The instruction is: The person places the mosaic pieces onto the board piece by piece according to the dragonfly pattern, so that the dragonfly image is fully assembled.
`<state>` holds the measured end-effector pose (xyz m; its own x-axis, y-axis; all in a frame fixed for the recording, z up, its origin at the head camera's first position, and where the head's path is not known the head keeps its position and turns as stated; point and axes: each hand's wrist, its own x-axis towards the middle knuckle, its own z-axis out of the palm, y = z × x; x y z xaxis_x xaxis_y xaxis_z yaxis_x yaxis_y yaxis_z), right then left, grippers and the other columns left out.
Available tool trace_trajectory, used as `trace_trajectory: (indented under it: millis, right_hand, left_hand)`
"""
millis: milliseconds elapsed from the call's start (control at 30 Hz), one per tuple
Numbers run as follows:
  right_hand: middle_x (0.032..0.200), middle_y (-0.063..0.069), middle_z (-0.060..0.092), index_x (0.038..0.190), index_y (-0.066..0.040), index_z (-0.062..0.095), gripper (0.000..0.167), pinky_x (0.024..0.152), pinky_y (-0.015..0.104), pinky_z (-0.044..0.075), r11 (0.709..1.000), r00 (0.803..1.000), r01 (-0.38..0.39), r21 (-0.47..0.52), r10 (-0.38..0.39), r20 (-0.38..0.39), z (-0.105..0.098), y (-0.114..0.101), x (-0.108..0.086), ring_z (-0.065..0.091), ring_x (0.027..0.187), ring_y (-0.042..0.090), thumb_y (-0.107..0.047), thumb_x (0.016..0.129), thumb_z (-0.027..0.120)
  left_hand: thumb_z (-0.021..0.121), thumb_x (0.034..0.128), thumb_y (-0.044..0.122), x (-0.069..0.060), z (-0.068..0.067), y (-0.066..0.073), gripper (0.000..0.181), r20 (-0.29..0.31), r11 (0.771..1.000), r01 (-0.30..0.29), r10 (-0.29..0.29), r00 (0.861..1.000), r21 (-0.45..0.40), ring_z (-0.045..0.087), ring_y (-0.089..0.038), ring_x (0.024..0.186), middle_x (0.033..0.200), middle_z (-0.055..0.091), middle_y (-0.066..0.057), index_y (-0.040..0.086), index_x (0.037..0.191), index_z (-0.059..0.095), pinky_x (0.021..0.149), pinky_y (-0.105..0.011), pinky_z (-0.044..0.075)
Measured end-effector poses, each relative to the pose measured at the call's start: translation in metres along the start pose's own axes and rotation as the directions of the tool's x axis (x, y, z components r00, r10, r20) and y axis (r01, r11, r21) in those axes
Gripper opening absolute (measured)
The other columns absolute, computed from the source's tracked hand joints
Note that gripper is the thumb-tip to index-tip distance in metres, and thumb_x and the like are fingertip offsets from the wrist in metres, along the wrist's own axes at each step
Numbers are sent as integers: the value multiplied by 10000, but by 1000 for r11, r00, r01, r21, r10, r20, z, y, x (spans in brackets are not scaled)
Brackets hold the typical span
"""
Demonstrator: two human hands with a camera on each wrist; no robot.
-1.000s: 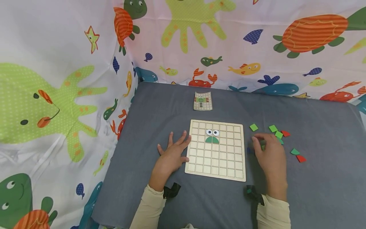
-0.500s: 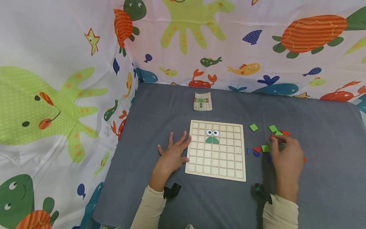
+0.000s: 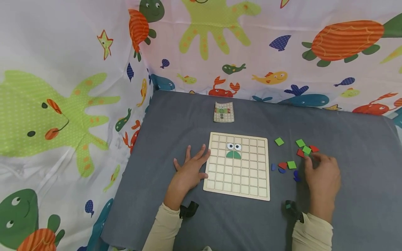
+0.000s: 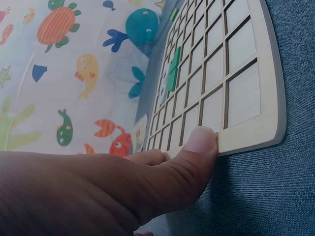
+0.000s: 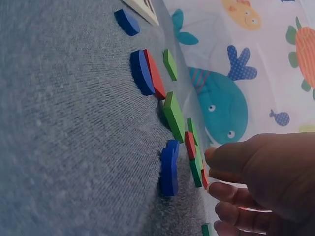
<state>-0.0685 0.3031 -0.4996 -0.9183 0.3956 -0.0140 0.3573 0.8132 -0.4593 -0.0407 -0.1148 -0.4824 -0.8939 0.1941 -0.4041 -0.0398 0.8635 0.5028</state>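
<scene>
Board bearing two eyes, two green quarter-circles

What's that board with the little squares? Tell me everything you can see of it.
It is a pale, wood-like board with rounded corners, a plain rim and grid lines dividing it into cells. It lies flat on grey cloth. Two eye pieces sit in its upper part, with two green pieces forming a half-round directly below. The left hand rests its thumb on the rim.

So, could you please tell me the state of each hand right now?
Left hand: open, touching the board.
Right hand: by the pieces; open or closed cannot be told.
</scene>
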Motion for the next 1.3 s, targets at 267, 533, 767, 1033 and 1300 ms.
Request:
trace_trajectory:
  millis: [267,533,767,1033,1300]
  right_hand:
    - [1342,349,531,1366,44,659,444,868,741,463,1000,999,-1,-28,2,47,2,3,5,539,1162,582,-272,1055,659]
    - [1366,329,561,1341,25,653,440,961,715,452,1000,995,-29,9,28,93,4,3,8,528,1239,555,-280,1025,691]
    - [1260,264,678,1317,14,646,367,893,620,473,997,999,-15,74,13,30,6,-3,4,621,1147,482,-204,1027,701]
    - [1179,195,759,1276,-37,758,285,716,389,497,995,998,63,75,-61,-33,3,-17,-8,735,1012,388,-179,1040,687]
    - [1028,175,674,1248,-81,751,259,499,339,417,987,990,134,92,-129,-58,5,-40,-31,603,720,267,-241,1055,687]
  left_hand:
    - [807,908,255,0,-1,1,952,-2,1000,-4,4,1000,4,-133,-345,1628,1767,95,121,336,1691,273,1144,-862,-38]
    - [809,909,257,-2,-3,0,953,-3,1000,-1,1,1000,12,-140,-330,1628,1764,92,132,346,1690,271,1146,-859,-41]
    - [800,912,271,0,-2,-1,947,0,1000,-6,6,1000,11,-144,-337,1627,1767,85,135,351,1691,267,1146,-859,-41]
    - [801,919,260,-1,-1,2,944,8,1000,-6,6,1000,15,-133,-347,1628,1768,92,117,333,1693,267,1142,-867,-20]
    - [800,919,256,-1,-1,3,947,14,1000,5,-5,1000,19,-130,-348,1630,1769,90,120,332,1695,262,1149,-861,-19]
